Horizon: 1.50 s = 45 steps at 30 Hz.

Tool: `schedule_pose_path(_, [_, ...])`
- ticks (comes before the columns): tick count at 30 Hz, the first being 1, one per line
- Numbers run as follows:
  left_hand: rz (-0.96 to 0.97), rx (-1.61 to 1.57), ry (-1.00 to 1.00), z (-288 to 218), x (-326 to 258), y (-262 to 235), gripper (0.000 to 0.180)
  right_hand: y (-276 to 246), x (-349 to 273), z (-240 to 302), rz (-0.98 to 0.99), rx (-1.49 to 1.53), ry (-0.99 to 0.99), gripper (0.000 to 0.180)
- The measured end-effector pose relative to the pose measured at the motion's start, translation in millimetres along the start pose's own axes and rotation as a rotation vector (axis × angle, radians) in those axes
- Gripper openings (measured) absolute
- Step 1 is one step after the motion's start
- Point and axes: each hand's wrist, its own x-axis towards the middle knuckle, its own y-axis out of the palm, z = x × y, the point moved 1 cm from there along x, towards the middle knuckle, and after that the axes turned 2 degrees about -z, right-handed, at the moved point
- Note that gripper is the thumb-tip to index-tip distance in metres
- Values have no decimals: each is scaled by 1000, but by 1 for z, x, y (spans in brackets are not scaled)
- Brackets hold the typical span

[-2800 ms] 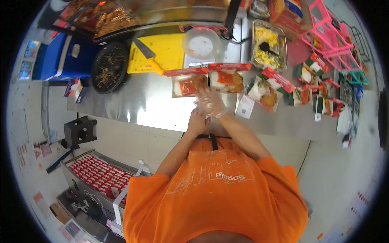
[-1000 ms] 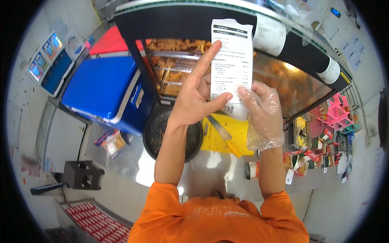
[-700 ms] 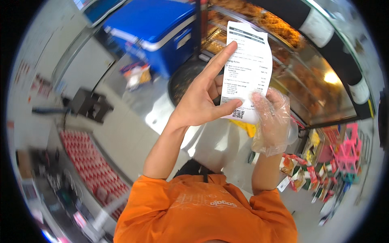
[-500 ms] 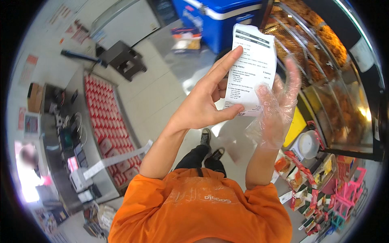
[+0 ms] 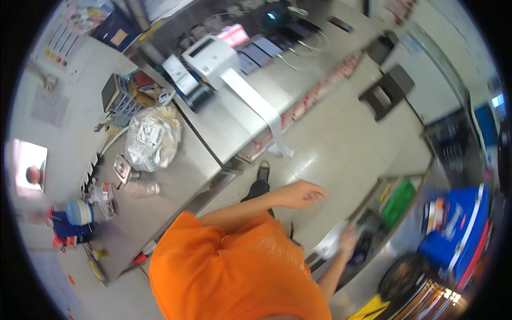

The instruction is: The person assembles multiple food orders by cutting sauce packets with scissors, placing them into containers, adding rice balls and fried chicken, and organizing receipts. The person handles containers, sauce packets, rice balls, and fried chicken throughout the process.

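My left hand [image 5: 301, 194] hangs over the floor in front of my orange shirt, fingers curled in, and nothing shows in it. Lower and to the right, my right hand [image 5: 348, 244] grips a white paper receipt [image 5: 329, 241], blurred by motion. Whether the clear glove is still on that hand is too smeared to see. On the steel counter ahead stands a white receipt printer [image 5: 212, 57]. A long blank paper strip [image 5: 253, 101] trails from it over the counter's edge.
Several phones [image 5: 261, 50] with cables lie beside the printer. A side counter [image 5: 176, 197] on the left bears a bulging plastic bag [image 5: 153, 137] and a metal container [image 5: 122, 168]. On the floor is a dark stool [image 5: 386, 93]. A blue cooler box [image 5: 456, 234] stands at right.
My view has swung left from the fried-food cabinet to the printer counter. The left hand has come away from the receipt, which the right hand has lowered to my right side.
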Motion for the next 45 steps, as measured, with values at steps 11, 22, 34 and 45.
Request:
schedule_pose_path(11, [-1863,289,-638,175,-142,-577,88,121,6,141,377,-201,-173,27])
schedule_pose_path(22, [-1141,95,-310,24,-210,-495,46,167,108,592,472,-144,-699,55])
schedule_pose_path(34, [-1318,49,-278,-41,-265,-421,28,303,220,832,567,-854,-782,81])
schedule_pose_path(45, [-2388,-796,-504,82,-263,-231,56,307,203,843,755,-950,-1287,58])
